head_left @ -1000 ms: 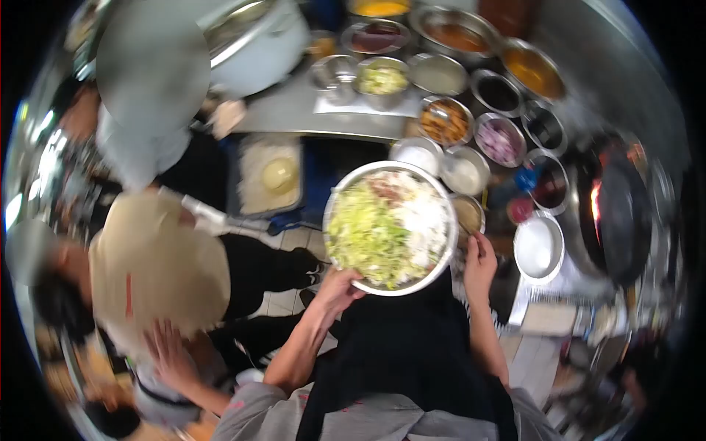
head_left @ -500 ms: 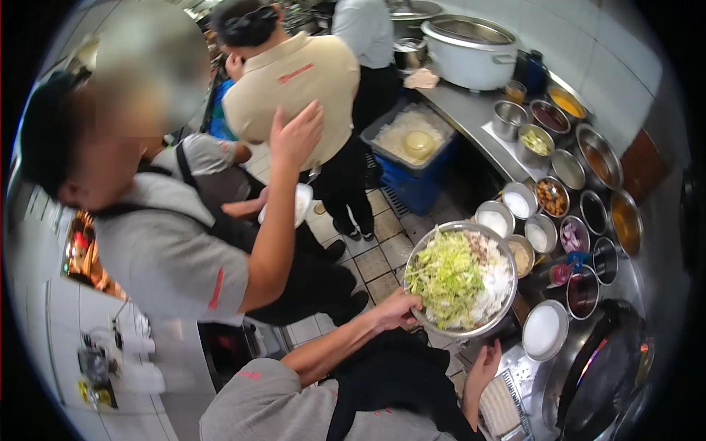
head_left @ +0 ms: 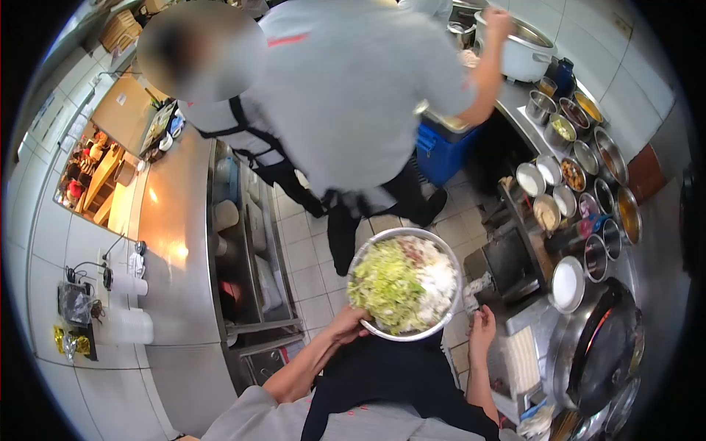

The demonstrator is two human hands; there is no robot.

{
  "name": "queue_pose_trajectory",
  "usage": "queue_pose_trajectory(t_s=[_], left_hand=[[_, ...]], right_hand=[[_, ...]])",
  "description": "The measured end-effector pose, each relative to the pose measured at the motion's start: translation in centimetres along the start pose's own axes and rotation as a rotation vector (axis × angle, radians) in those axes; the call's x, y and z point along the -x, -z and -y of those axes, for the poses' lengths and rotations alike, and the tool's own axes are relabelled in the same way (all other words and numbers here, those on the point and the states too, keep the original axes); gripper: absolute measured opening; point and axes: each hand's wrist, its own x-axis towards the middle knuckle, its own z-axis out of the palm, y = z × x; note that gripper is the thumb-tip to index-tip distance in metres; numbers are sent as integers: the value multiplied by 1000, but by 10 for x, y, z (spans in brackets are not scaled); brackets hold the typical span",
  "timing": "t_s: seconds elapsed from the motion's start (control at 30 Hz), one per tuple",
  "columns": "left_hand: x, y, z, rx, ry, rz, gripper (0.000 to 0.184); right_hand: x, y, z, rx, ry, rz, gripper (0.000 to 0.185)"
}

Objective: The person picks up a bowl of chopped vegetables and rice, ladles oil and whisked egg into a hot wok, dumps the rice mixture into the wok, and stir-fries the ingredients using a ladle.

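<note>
Since half a second back the view had swung left, so the big round silver metal bowl (head_left: 457,300) showed up nearer the middle, and a co-worker in a grey short-sleeved shirt (head_left: 346,95) had come to the top middle, back mostly to the camera, one arm raised.

The bowl was up in front of the black cloth apron (head_left: 386,375), with the tiled floor beyond it. Shredded pale-green leaves (head_left: 386,287) filled its left side, fluffy white food (head_left: 435,287) the right, plus a small reddish-brown patch (head_left: 416,253) near the far rim. The left hand (head_left: 347,325) had its fingers clamped on the near-left rim, thumb over the edge.

Right hand (head_left: 482,332)? Nothing visible in it, fingers loosely bent with a small gap, just beside the bowl but not touching.

Over on the right, a round white bowl (head_left: 565,307) sat just beside a round black pan (head_left: 604,360), orange glow along the pan's edge.
</note>
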Motion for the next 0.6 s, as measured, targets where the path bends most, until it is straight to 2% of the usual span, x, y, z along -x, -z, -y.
queue_pose_trajectory(t_s=[0.17, 0.27, 0.33, 0.37, 0.4, 0.5, 0.53, 0.6], left_hand=[[34, 7, 31, 94, -162, -268, 29], [53, 12, 54, 119, -256, -501, 30], [60, 6, 62, 164, -347, -581, 28], [81, 16, 62, 168, -368, -712, 27], [105, 39, 64, 206, -405, -793, 25], [191, 150, 85, 391, -430, -896, 16], [203, 160, 84, 434, -431, -929, 14], [229, 173, 80, 450, -587, -926, 12]], right_hand=[[-23, 52, -63, 94, -128, 8, 42], [-19, 91, -83, 167, -210, -8, 41], [-33, 130, -110, 275, -147, 3, 39], [-23, 130, -123, 318, -111, 2, 38], [-3, 121, -112, 244, -169, -5, 36], [56, 107, -116, 525, 189, -28, 36], [58, 104, -106, 556, 187, -45, 36], [66, 96, -89, 637, 159, -5, 37]])
